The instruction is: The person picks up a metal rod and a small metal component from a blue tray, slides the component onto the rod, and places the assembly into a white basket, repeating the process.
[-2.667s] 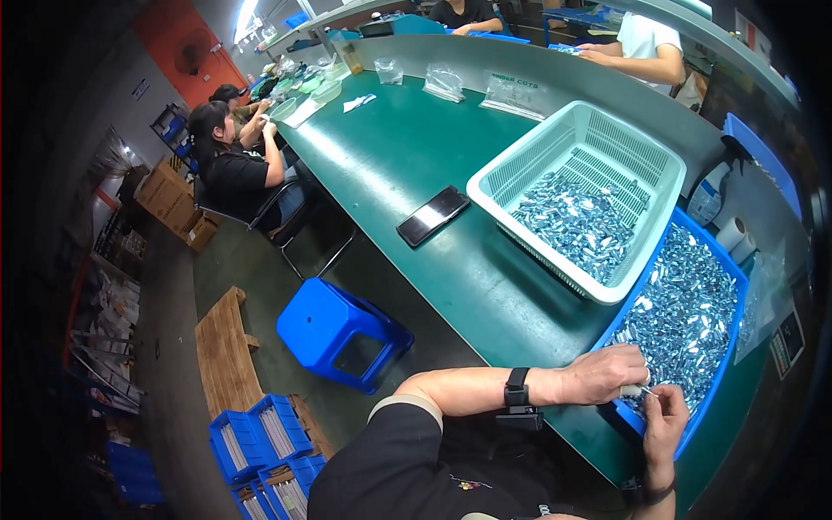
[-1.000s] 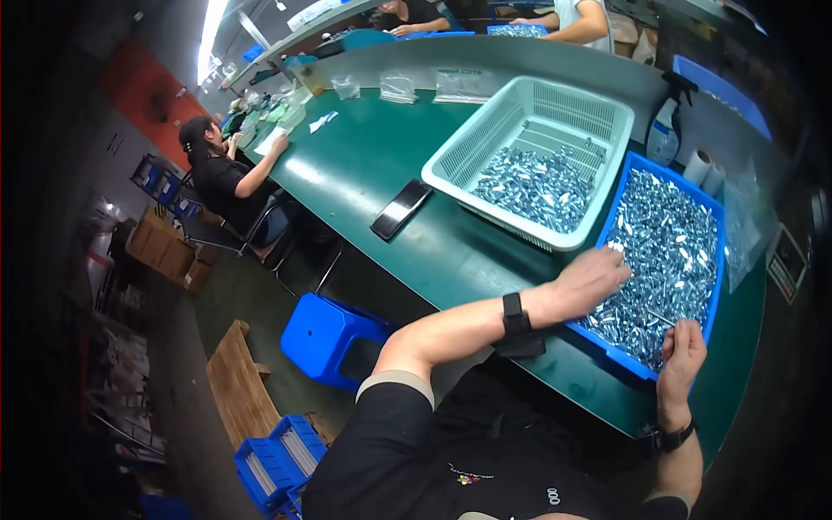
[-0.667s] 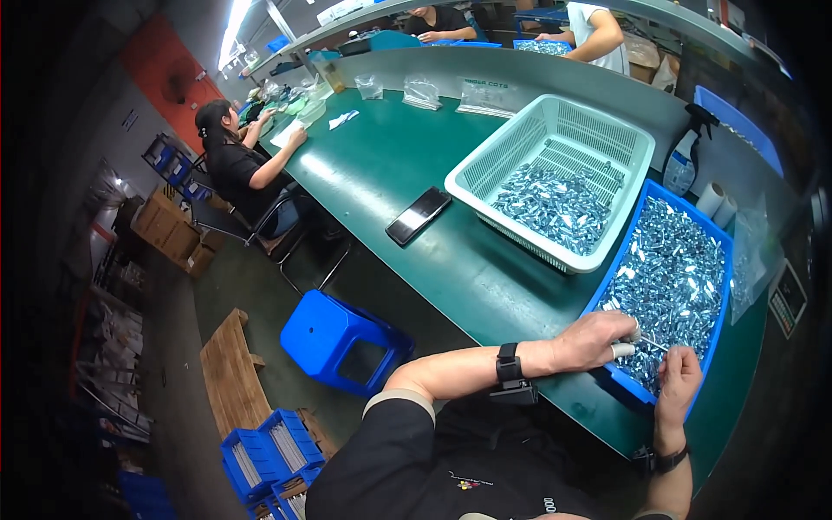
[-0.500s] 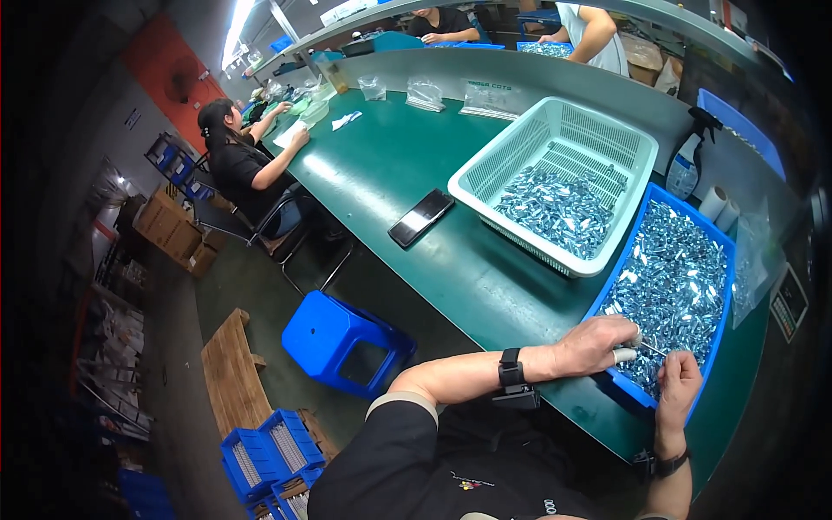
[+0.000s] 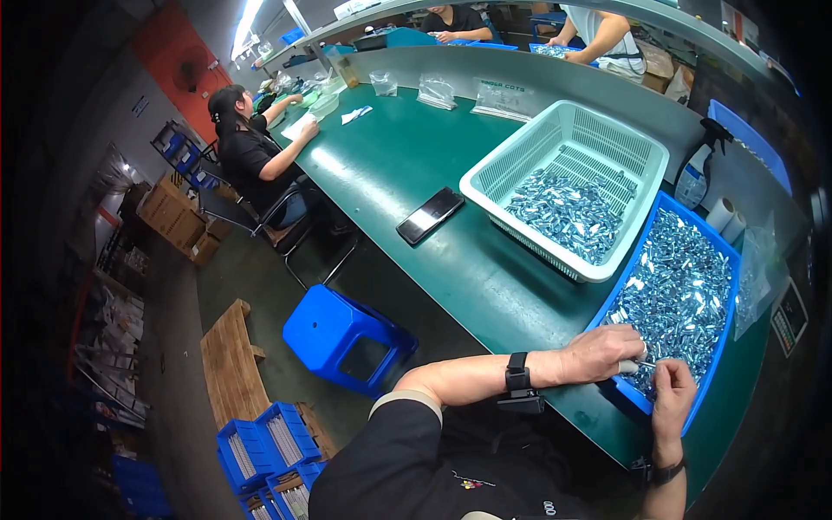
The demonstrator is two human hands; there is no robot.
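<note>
Both my hands are closed over the near end of a blue tray [image 5: 598, 314] heaped with small shiny metal parts [image 5: 672, 290]. My left hand [image 5: 600, 354] has its fingers curled in a pinch, with pale covers on some fingertips; what sits inside it is hidden. Close beside it, my right hand [image 5: 673, 397] pinches a thin metal rod [image 5: 646, 365], whose other end meets the left fingertips. Beyond the tray, a pale green perforated basket [image 5: 511, 217] holds a smaller pile of similar metal pieces.
A black phone [image 5: 430, 216] lies on the green table [image 5: 373, 173]. Behind the tray stand a spray bottle [image 5: 696, 169] and white rolls [image 5: 726, 217]; a scale [image 5: 789, 317] is at right. A blue stool [image 5: 347, 334] stands left below. A seated person [image 5: 251, 156] works at far left.
My hands have drawn closer together, and less of the rod shows between them. The whole view has shifted slightly.
</note>
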